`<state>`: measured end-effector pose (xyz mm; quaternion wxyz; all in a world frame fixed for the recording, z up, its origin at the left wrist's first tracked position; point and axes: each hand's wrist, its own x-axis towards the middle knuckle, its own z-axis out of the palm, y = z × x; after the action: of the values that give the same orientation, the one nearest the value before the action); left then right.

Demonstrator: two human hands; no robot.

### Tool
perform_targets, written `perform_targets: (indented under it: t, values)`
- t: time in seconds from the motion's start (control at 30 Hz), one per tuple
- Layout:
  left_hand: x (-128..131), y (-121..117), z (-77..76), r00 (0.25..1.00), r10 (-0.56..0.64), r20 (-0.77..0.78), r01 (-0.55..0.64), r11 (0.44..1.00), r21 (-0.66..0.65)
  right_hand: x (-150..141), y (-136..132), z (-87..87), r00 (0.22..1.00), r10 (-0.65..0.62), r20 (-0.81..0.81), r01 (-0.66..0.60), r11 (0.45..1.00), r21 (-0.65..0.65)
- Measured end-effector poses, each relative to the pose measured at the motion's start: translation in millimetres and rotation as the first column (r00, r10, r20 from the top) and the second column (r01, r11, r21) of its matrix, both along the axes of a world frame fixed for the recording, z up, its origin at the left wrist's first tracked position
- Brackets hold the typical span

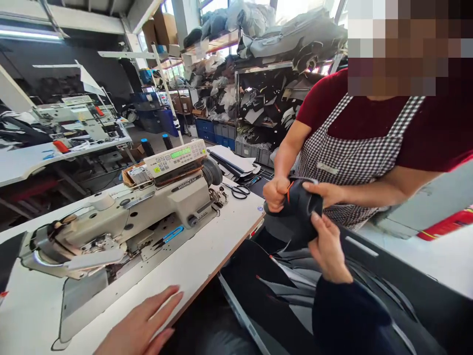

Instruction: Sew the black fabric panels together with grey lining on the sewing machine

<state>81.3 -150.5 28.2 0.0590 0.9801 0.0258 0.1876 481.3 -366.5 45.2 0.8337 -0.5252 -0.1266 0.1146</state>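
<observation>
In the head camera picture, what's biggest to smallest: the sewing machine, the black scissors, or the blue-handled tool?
1. The sewing machine looks largest by far.
2. The black-handled scissors and the blue-handled tool look about alike. The tool lies nearer the camera, so I can't rank them.

Curved black panel [301, 214]; orange edging

A flat-bed industrial sewing machine [121, 217] sits on a long laminate table [225, 236], with steel scissors [236, 191] just beyond its far end. The person's left hand [140, 320] rests on the table's near edge.
</observation>
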Motion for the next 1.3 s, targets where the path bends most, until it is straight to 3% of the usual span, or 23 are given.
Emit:
perform_targets:
  t: [0.17, 0.33, 0.47, 0.67, 1.13, 1.3]
  values:
    - [108.2, -45.1, 23.8, 0.998, -0.027, -0.058, 0.022, 0.996, -0.085, -23.8, -6.2, -43.9, 0.984, 0.177, -0.028, -0.178, 0.982, -0.057]
    - [152.6, -65.9, 25.1, 0.995, -0.062, -0.079, 0.040, 0.966, -0.255, -36.5, -10.3, -68.7, 0.955, 0.295, -0.028, -0.296, 0.944, -0.149]
    - [165.1, -65.5, 19.5, 0.999, -0.045, -0.008, 0.040, 0.945, -0.326, -45.2, -5.5, -83.5, 0.947, 0.319, -0.029, -0.319, 0.929, -0.187]
    - [173.5, -65.8, 11.0, 0.997, -0.012, 0.070, 0.039, 0.918, -0.394, -57.9, 3.1, -95.2, 0.918, 0.372, -0.141, -0.390, 0.910, -0.139]
    - [186.6, -57.5, -15.0, 0.995, 0.099, -0.020, -0.093, 0.825, -0.557, -76.6, 16.8, -83.3, 0.902, 0.389, -0.188, -0.409, 0.909, -0.080]
    - [195.8, -54.2, -19.8, 0.991, 0.129, 0.039, -0.076, 0.775, -0.627, -79.0, 20.5, -80.8, 0.909, 0.376, -0.180, -0.397, 0.913, -0.095]
